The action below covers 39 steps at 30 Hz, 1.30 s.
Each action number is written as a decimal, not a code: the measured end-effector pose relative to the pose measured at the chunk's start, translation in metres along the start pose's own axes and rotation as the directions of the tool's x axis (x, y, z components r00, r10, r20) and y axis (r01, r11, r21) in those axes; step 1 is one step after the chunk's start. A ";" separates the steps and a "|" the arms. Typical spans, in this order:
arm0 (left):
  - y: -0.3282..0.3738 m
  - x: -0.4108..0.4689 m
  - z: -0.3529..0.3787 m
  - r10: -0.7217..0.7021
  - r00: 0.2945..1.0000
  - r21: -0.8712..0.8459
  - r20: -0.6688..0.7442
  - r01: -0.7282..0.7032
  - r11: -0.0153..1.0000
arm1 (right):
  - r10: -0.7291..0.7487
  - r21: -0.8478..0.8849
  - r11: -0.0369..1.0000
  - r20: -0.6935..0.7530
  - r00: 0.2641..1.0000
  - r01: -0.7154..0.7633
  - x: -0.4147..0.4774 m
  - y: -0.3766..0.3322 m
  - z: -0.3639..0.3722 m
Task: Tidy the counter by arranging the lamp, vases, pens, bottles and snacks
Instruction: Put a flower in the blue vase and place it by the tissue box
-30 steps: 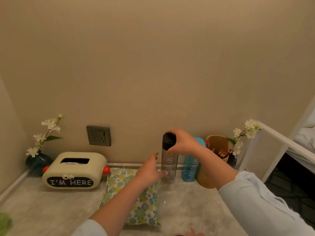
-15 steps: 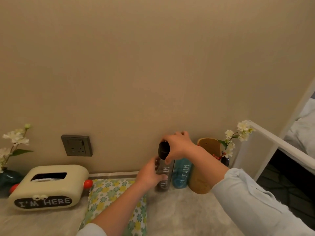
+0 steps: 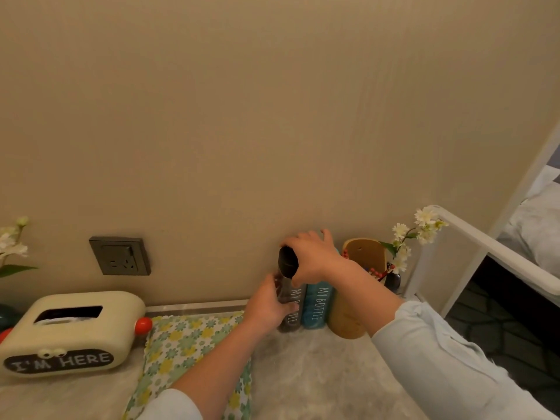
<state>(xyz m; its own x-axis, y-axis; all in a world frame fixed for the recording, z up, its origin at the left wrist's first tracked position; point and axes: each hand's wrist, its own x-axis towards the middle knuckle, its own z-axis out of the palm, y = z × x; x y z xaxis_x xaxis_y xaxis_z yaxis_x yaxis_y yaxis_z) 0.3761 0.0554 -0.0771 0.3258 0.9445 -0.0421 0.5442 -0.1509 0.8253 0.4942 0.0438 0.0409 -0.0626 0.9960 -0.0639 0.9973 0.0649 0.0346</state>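
Note:
A dark grey bottle (image 3: 295,301) with a black cap stands upright against the wall, touching a blue bottle (image 3: 316,306) on its right. My right hand (image 3: 312,256) grips the grey bottle's cap from above. My left hand (image 3: 268,304) holds its body from the left side. Behind my right forearm stands a wooden pen holder (image 3: 365,257) with red-tipped pens. A small dark vase (image 3: 394,280) with white flowers sits in the right corner. Another flower vase (image 3: 7,313) shows at the far left edge.
A cream tissue box (image 3: 72,331) marked "I'M HERE" lies at the left, a flowered green packet (image 3: 188,344) beside it on the marble counter (image 3: 318,374). A wall socket (image 3: 119,256) sits above. A white bed rail (image 3: 491,250) borders the counter's right end.
Both hands have pushed the grey bottle back toward the wall until it stands beside the blue one. The camera has shifted right and closer.

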 end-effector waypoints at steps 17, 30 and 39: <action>-0.040 -0.072 -0.070 -0.073 0.975 -0.022 -0.209 0.070 0.997 | -0.003 0.515 0.833 -0.360 0.933 0.201 -0.043 -0.081 0.044; -0.109 -0.127 -0.096 -0.275 0.883 0.250 -0.381 0.384 0.889 | 0.236 0.705 0.646 0.182 0.955 -0.294 -0.060 -0.134 0.139; -0.126 -0.114 -0.103 -0.537 0.802 0.086 -0.260 0.573 0.815 | 0.258 0.843 0.278 0.397 0.881 -0.461 -0.049 -0.135 0.150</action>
<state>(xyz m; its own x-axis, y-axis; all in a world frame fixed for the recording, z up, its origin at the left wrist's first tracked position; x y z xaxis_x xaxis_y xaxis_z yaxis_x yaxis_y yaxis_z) 0.1908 -0.0030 -0.1188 -0.2321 0.9149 -0.3301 0.6965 0.3933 0.6002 0.3689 -0.0230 -0.1099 0.2173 0.8698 -0.4430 0.3384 -0.4929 -0.8016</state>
